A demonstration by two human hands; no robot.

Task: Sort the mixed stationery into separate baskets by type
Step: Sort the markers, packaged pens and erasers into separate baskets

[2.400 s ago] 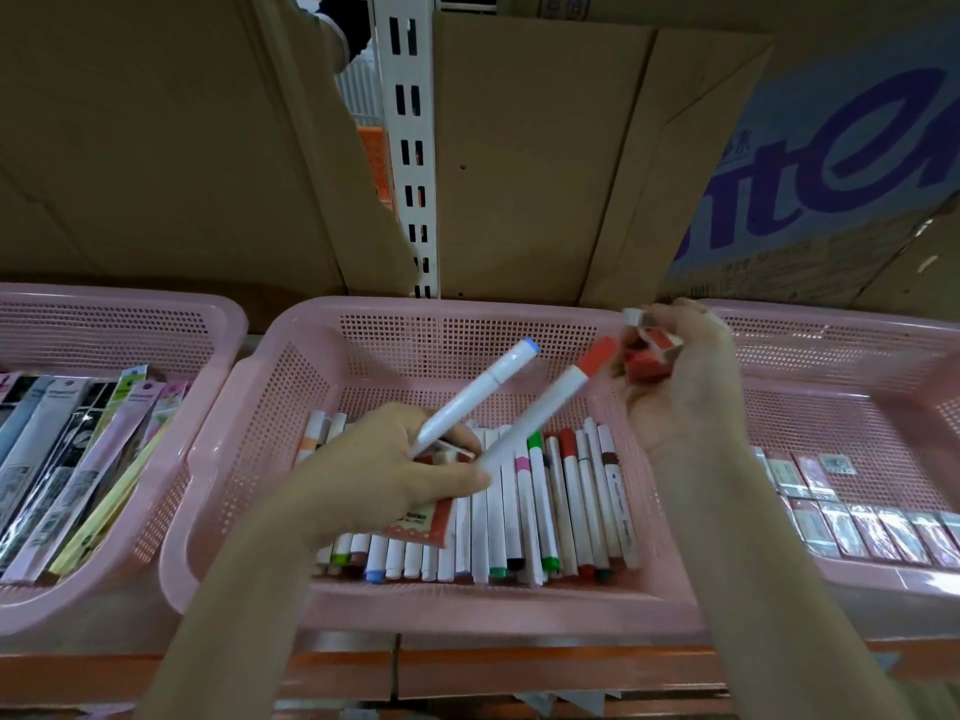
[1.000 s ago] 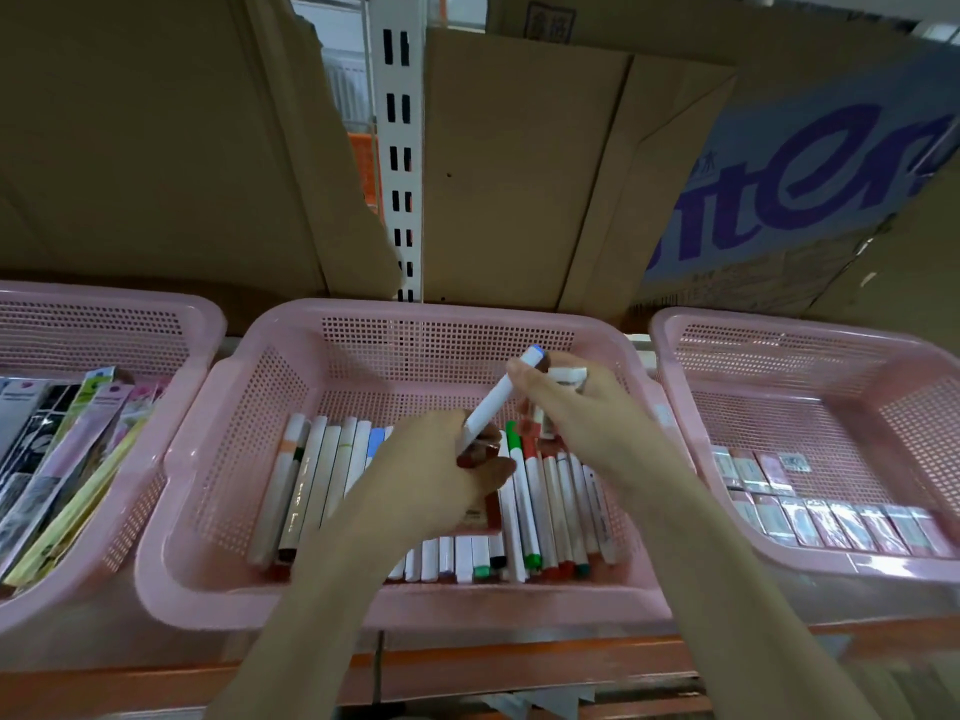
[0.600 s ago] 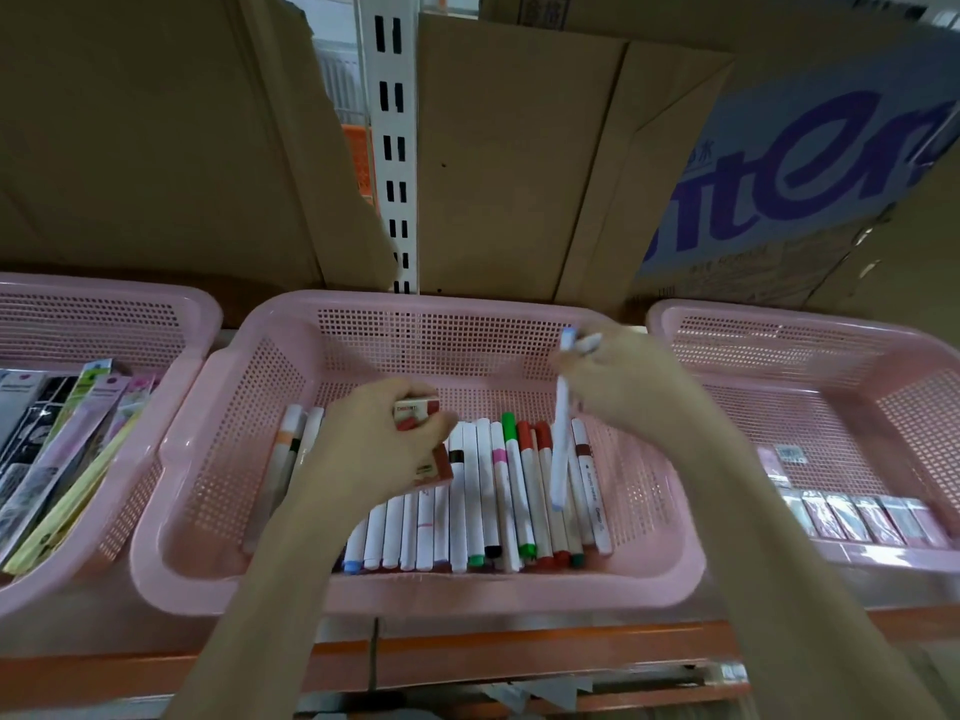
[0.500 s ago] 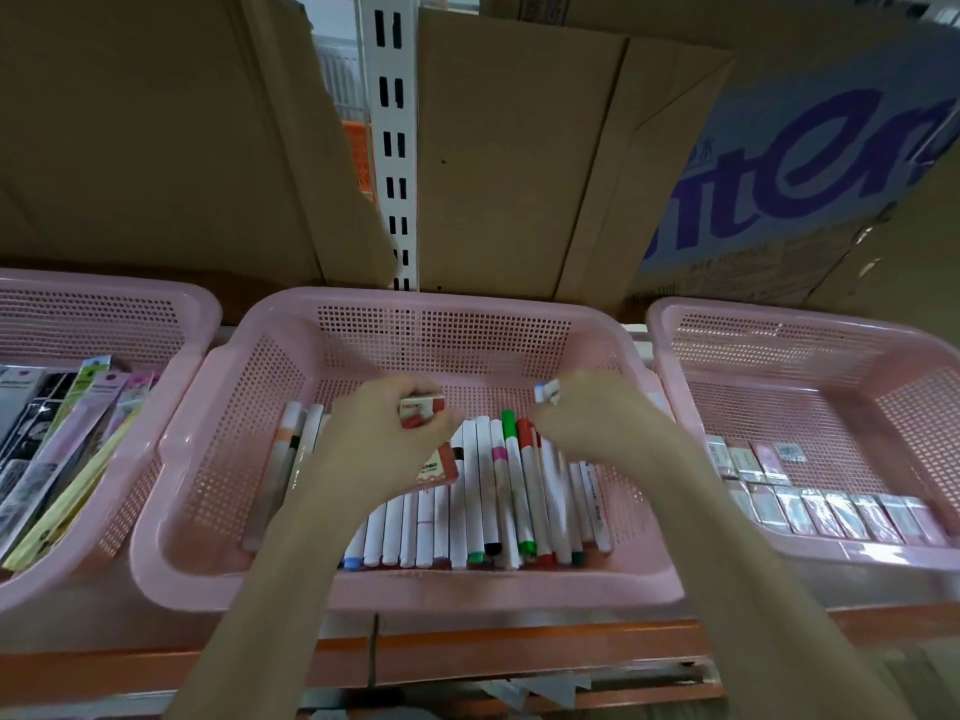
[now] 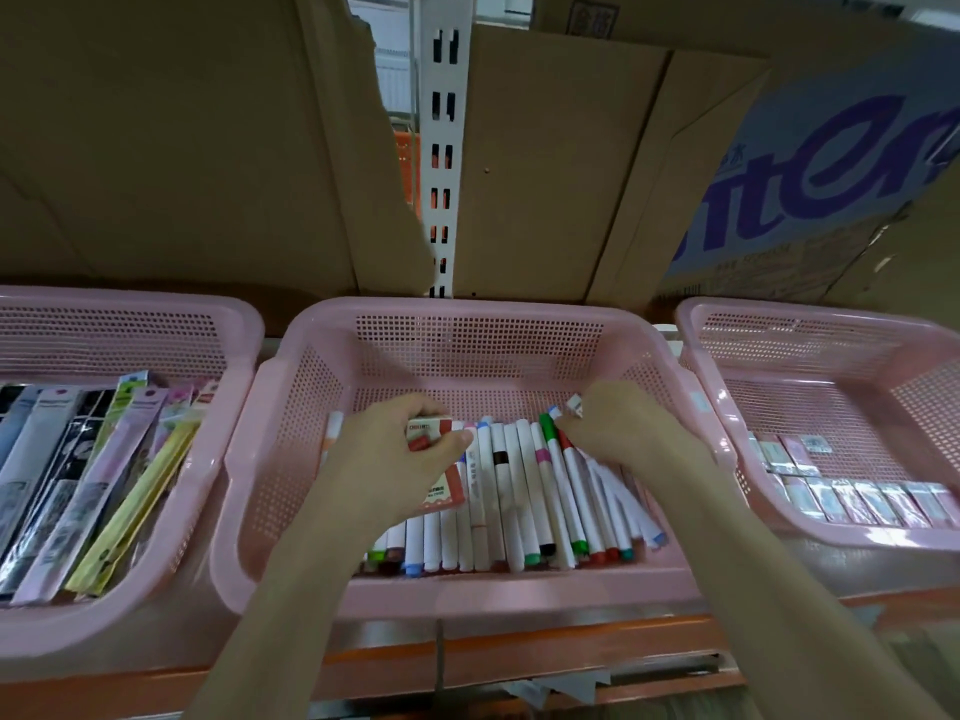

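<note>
Our left hand [image 5: 395, 459] grips red boxes [image 5: 428, 433], right hand [image 5: 618, 433] pinches a small eraser [image 5: 574, 405] over the markers [image 5: 519, 501]; loosen up and they drop among them.

- The left hand [image 5: 387, 459], which earlier held two white markers raised above the middle basket [image 5: 467, 324], now grips only a small red-and-white box [image 5: 428, 432] low over the marker row [image 5: 519, 501]
- The right hand [image 5: 615, 433] took the blue-capped marker from the left one, brought it down, and now rests on the row's right end (a small white piece [image 5: 574, 405] pinched in its fingers)
- That marker cannot be singled out among the others
</note>
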